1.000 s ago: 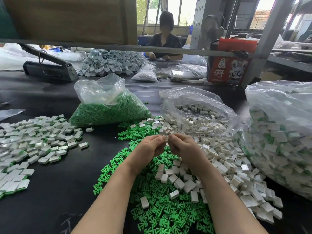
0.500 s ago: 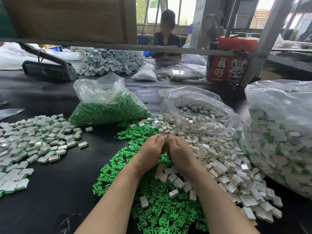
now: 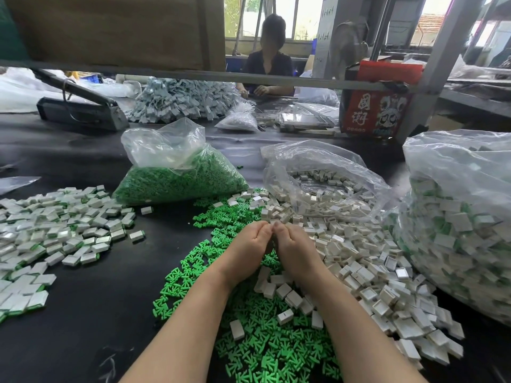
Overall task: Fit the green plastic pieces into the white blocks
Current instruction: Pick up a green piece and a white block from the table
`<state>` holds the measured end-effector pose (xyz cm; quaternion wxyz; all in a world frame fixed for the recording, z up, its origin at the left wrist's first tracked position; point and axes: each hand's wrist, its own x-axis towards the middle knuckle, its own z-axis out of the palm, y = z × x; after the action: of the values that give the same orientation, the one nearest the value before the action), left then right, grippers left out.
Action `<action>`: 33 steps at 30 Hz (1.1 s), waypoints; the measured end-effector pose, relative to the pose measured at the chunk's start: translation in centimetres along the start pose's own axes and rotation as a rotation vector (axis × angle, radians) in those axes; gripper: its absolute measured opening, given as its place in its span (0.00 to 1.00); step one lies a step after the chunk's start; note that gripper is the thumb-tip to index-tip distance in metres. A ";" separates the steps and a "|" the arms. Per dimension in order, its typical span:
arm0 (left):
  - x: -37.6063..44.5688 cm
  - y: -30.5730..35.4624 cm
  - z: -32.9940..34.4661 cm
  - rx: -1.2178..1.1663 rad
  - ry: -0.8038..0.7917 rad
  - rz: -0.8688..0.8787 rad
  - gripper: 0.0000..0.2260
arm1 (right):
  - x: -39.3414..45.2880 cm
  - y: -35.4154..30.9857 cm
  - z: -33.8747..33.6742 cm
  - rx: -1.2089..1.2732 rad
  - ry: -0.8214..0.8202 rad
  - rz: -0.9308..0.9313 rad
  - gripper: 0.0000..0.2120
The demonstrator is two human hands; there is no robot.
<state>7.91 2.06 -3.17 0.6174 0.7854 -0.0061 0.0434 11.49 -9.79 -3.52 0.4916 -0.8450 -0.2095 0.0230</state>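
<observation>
Left hand [image 3: 250, 246] and right hand [image 3: 290, 248] are pressed knuckle to knuckle, fingers curled inward; anything held is hidden. Forked green pieces [image 3: 265, 352] and boxy white blocks [image 3: 367, 275] are heaped beneath.

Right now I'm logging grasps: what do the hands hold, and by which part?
Cannot be told: left hand and right hand meet, fingers curled; whatever is between them is hidden.

Lying on the table [image 3: 83, 341]: loose green pieces [image 3: 262, 352] at centre, loose white blocks [image 3: 367, 275] just right of them, fitted blocks [image 3: 52, 230] well to the left. Sitting behind these: a bag of green pieces [image 3: 179, 181] and, right of it, a bag of white blocks [image 3: 326, 186]. Standing at far right: a bag of fitted blocks [image 3: 464, 225]. Hovering together above the loose piles: left hand [image 3: 250, 246] and right hand [image 3: 293, 248].
</observation>
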 end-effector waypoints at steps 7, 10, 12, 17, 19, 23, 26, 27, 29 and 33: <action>0.0 -0.1 0.1 -0.035 -0.029 0.002 0.12 | -0.2 -0.4 -0.2 0.064 -0.015 0.013 0.27; 0.1 -0.2 0.1 -0.030 -0.026 0.003 0.12 | -0.1 -0.4 -0.2 0.027 -0.013 -0.008 0.27; 0.1 -0.2 0.1 -0.012 -0.018 0.008 0.12 | -0.1 -0.3 -0.2 0.001 -0.010 -0.032 0.27; 0.0 -0.1 0.0 0.045 -0.017 0.022 0.12 | 0.0 -0.1 -0.2 -0.034 -0.003 -0.052 0.25; 0.0 -0.1 0.0 0.015 -0.022 0.033 0.12 | 0.0 -0.1 -0.2 -0.012 -0.015 -0.055 0.23; -0.1 -0.5 -0.4 -0.137 -0.009 0.020 0.12 | -0.1 -0.5 -0.4 0.232 -0.075 0.000 0.20; -0.2 -0.6 -0.8 -0.268 -0.019 0.011 0.15 | 0.0 -0.7 -1.2 0.399 -0.116 0.065 0.20; -0.2 -0.6 -0.8 -0.294 -0.029 0.015 0.17 | 0.0 -0.7 -1.4 0.423 -0.130 0.065 0.19; -0.3 -0.4 -0.8 -0.309 -0.050 0.028 0.20 | -0.1 -0.7 -1.7 0.449 -0.144 0.060 0.19; -0.3 -0.5 -0.8 -0.286 -0.066 0.030 0.19 | -0.3 -1.0 -1.5 0.444 -0.121 0.047 0.19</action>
<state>7.61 2.98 -3.47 0.7217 0.6903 -0.0441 0.0254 11.31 -10.71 -1.98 0.6513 -0.7178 -0.2085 0.1306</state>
